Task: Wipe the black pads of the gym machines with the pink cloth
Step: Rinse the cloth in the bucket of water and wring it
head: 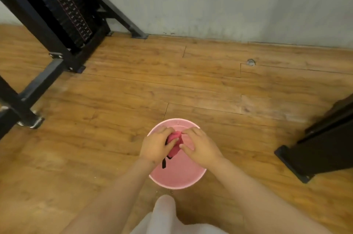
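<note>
Here, the pink cloth was bunched into a tight wad between both hands, directly above the open mouth of a pink bucket standing on the wooden floor. The left hand had its fingers curled round the wad from the left. The right hand pinched the cloth's right edge with thumb and fingertips, so neither hand was spread or idle. The wad's long axis ran roughly away from the person and back, between the two palms, and a short black strap dangled from its near end into the bucket. Whether the bucket held water could not be told.

This looked like wringing or gathering the cloth before any wiping; no black pad was in view.

The relation that mattered was where the machines lay from the cloth. A weight-stack machine stood well apart to the far left, against the wall. The black base of another machine sat to the right, nearer the right hand. Since both hands gripped the cloth equally, either could probably carry it. The right-hand machine seemed the closer reach, though its pads lay outside the frame.
</note>
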Motion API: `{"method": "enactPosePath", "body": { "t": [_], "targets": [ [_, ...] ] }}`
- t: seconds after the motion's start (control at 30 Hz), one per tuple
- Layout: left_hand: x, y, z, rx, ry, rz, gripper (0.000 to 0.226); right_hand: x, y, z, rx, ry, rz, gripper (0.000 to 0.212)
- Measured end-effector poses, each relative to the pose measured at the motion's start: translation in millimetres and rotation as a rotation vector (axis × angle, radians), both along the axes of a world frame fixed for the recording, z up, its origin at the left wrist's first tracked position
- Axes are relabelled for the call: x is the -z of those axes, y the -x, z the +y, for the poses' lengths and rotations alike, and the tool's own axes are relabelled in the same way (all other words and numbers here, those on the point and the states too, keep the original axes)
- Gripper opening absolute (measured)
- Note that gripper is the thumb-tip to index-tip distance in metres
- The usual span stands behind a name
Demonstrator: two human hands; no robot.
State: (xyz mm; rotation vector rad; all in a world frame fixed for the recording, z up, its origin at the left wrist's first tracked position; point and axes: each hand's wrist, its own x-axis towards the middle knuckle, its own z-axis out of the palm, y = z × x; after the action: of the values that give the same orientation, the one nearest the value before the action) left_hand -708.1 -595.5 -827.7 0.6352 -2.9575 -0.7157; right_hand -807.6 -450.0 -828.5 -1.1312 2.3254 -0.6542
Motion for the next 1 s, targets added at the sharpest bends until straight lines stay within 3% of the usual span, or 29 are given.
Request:
{"method": "enactPosePath", "body": {
  "t": [0.2, 0.33, 0.4, 0.47, 0.53, 0.63, 0.77, 0.83, 1.0],
  "targets": [
    [69.3, 9.3, -7.1, -0.062, -0.124, 0.044, 0.017, 65.7, 5.6, -24.9, 0.017, -0.039, -0.081, 0.048],
    [88.6, 13.7, -5.6, -0.186, -0.35, 0.115, 0.011, 92.4, 13.0, -42.2, 0.097, -0.182, -0.235, 0.051],
    [91.4, 16.2, -7.3, -0.248, -0.473, 0.093, 0.004, 96.3, 16.1, -45.1, 0.138, -0.217, -0.353, 0.039],
    [94.1, 18.7, -10.1, -0.326, -0.567, 0.075, 0.003, 97.9, 19.4, -46.7, 0.189, -0.253, -0.414, 0.012],
    [99.9, 20.4, -10.9, -0.38, -0.628, 0.045, 0.004, 98.5, 20.3, -47.6, 0.26, -0.256, -0.438, 0.019],
    [112.6, 21.4, -7.5, -0.438, -0.646, -0.047, 0.015, 108.6, 15.9, -51.0, 0.407, -0.203, -0.509, 0.011],
    [121.4, 18.4, -3.9, -0.48, -0.613, -0.148, 0.016, 121.4, 4.8, -51.6, 0.617, -0.151, -0.625, 0.026],
    [120.4, 16.7, -3.9, -0.522, -0.616, -0.183, 0.016, 122.0, 3.9, -49.5, 0.628, -0.18, -0.606, 0.026],
    [117.9, 13.5, 1.4, -0.582, -0.633, -0.201, 0.044, 122.0, -1.5, -45.1, 0.623, -0.183, -0.569, 0.031]
  ]
}}
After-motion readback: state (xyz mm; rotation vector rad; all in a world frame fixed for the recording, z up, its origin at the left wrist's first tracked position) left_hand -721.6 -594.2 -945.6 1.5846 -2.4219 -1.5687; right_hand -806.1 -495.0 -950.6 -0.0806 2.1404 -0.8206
